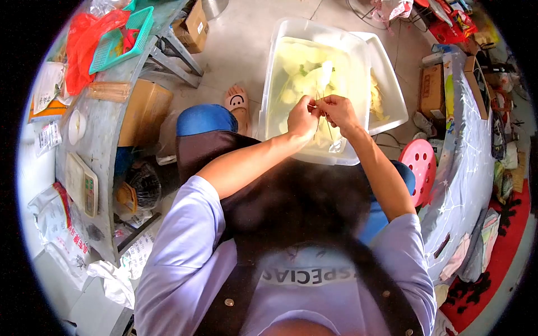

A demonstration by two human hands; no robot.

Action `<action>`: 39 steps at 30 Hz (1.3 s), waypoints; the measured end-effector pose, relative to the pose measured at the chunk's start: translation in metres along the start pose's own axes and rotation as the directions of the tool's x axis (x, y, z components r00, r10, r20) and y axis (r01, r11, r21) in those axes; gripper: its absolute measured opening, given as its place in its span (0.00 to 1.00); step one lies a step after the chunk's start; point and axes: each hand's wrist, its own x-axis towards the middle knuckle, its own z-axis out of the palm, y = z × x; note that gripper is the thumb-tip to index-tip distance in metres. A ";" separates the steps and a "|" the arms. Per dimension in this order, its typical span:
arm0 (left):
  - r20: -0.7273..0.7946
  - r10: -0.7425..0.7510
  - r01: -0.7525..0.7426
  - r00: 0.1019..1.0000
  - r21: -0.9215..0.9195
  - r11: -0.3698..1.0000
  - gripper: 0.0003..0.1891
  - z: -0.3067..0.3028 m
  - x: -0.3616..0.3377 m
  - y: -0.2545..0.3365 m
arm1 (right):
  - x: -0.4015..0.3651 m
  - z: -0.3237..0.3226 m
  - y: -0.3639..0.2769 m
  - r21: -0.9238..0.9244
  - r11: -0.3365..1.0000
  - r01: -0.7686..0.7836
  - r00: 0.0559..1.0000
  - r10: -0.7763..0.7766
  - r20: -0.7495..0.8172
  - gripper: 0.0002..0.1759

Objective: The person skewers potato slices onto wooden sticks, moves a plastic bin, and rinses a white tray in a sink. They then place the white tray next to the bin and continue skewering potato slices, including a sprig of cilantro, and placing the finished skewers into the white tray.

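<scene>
Over a clear plastic tub [267, 101] of water with pale yellow slices [302, 84] in it, both my hands are close together. My left hand [303, 119] is closed, its fingertips pinching a thin skewer [318, 95]. Just beside it, my right hand [339, 113] is closed too, thumb and fingers at the same skewer. A whitish piece [326, 70] shows above my fingertips, in line with the skewer. Thin stick lines also show below my fingers against the tub.
A second white tub [395, 84] with yellowish pieces stands behind the first at the right. On the left table lie a bundle of skewers [109, 91], a scale [82, 185] and a green basket [144, 28]. A pink stool [419, 171] is at my right.
</scene>
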 end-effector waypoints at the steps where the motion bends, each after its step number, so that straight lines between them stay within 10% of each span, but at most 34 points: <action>1: -0.001 0.052 -0.051 0.999 0.054 0.997 0.08 -0.001 -0.004 0.002 | 0.003 -0.002 0.002 0.011 1.000 -0.023 1.000 0.023 0.004 0.13; 12: 0.121 0.216 -0.231 0.969 0.126 0.965 0.15 0.002 0.020 0.006 | 0.008 -0.049 0.002 0.058 0.994 0.092 0.974 -0.077 -0.211 0.12; 16: 0.047 -0.222 0.138 0.974 0.651 0.746 0.22 -0.010 0.043 -0.002 | 0.022 -0.118 0.009 0.006 0.979 0.205 0.872 -0.180 -0.454 0.14; 25: 0.025 -0.260 0.172 0.965 0.688 0.705 0.30 -0.001 0.061 -0.014 | 0.112 -0.251 0.087 -0.593 0.757 -0.274 0.796 -0.168 -0.582 0.27; 30: -0.068 -0.259 0.237 0.963 0.668 0.706 0.25 0.006 0.057 -0.017 | 0.062 -0.176 0.034 -0.655 0.736 0.170 0.782 -0.506 -0.364 0.19; 33: -0.046 -0.341 0.281 0.939 0.675 0.682 0.23 0.002 0.068 -0.020 | 0.022 -0.098 0.019 -0.682 0.498 0.535 0.734 -0.674 0.084 0.12; 37: -0.013 -0.314 0.228 0.949 0.715 0.661 0.21 -0.003 0.067 -0.023 | 0.024 -0.022 0.060 -0.824 0.031 0.565 0.824 -0.075 0.562 0.07; 39: 0.019 -0.303 0.197 0.953 0.719 0.667 0.20 -0.010 0.064 -0.020 | 0.027 -0.005 0.090 -0.825 -0.018 0.564 0.808 -0.193 0.557 0.05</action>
